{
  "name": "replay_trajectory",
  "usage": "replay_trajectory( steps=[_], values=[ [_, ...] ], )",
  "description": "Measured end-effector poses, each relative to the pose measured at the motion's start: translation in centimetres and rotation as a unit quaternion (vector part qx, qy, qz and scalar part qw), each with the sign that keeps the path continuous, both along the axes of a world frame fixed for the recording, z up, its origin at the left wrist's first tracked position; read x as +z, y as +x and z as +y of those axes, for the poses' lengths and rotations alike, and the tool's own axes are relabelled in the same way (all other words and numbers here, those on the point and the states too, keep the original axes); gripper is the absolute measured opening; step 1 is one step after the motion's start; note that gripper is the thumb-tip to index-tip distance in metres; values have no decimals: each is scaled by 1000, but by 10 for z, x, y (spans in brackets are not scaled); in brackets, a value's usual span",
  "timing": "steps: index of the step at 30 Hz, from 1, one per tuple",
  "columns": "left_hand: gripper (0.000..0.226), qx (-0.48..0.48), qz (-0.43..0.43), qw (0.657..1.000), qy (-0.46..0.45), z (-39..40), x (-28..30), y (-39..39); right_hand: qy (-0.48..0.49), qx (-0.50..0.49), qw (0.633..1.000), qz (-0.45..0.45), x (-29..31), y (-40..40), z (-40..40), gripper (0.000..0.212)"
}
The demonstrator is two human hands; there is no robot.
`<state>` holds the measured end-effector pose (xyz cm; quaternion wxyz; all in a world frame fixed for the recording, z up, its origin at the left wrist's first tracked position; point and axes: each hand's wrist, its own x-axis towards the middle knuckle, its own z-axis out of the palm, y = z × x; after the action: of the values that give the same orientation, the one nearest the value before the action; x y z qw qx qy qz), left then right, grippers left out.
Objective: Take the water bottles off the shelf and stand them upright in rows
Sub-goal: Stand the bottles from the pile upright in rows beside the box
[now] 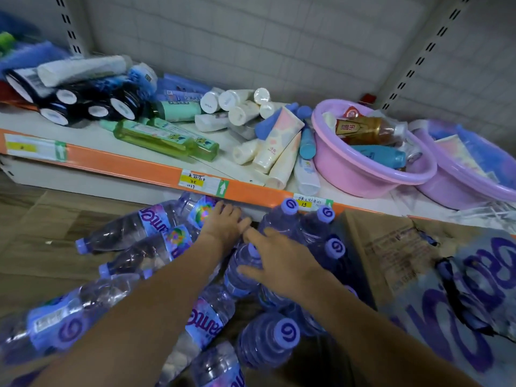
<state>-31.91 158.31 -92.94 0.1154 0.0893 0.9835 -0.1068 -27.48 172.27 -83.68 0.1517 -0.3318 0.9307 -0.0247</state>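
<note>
Clear water bottles with purple caps lie in a heap on the wooden floor at the left [125,230] and in front of me [206,325]. A few stand upright under the orange shelf edge [139,170], their caps showing [325,214]. My left hand [226,222] reaches under that edge, its fingers curled down over the end of a lying bottle [203,212]. My right hand [282,263] rests with straight, spread fingers on the top of an upright bottle [240,272], whose cap sits between thumb and forefinger.
The shelf above holds loose tubes and toiletry bottles [273,152] and two pink basins [363,174] with more items. A cardboard box [391,247] and a plastic-wrapped pack with purple lettering [460,317] stand at the right.
</note>
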Motion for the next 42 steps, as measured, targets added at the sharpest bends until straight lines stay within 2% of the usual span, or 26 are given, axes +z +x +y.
replay_trajectory(
  steps=[1,3,5,7,10,12,16,22,26,27,30,34,37,39,42],
  values=[
    [52,-2,40,999,16,3,0,-1,8,-6,1000,9,-6,-1,1,64],
    [45,-21,124,992,31,3,7,-2,-34,-28,999,22,-11,-4,9,51],
    [52,-27,80,994,66,-7,14,0,-84,-37,996,19,-9,-3,15,35],
    [64,-18,27,992,123,-22,25,5,-119,-46,992,22,-5,-1,14,28],
    [75,7,55,969,240,-42,48,17,-156,-58,985,52,5,-6,3,28],
    [78,48,65,941,329,-53,61,25,-159,-67,983,64,8,-13,-2,27],
    [71,120,85,870,472,-72,83,37,-92,-93,991,35,-8,-22,2,25],
    [64,171,104,785,587,-71,84,45,-107,-126,986,1,-8,-27,14,25],
    [65,192,91,696,686,-53,67,39,-124,-136,983,19,-7,-23,12,28],
    [61,183,95,695,689,-45,61,37,-133,-140,981,15,-6,-24,12,28],
    [64,183,154,734,636,-13,38,35,-136,-144,980,1,-8,-24,12,28],
    [72,239,177,727,619,12,8,31,-129,-103,986,-17,-17,-12,6,25],
    [72,261,170,738,598,10,-1,27,-132,-99,986,-7,-17,-12,4,26],
    [72,258,172,755,578,6,1,27,-146,-105,984,-7,-16,-12,5,25],
    [69,229,148,797,540,0,6,27,-153,-98,983,-10,-16,-8,3,23]
  ],
)
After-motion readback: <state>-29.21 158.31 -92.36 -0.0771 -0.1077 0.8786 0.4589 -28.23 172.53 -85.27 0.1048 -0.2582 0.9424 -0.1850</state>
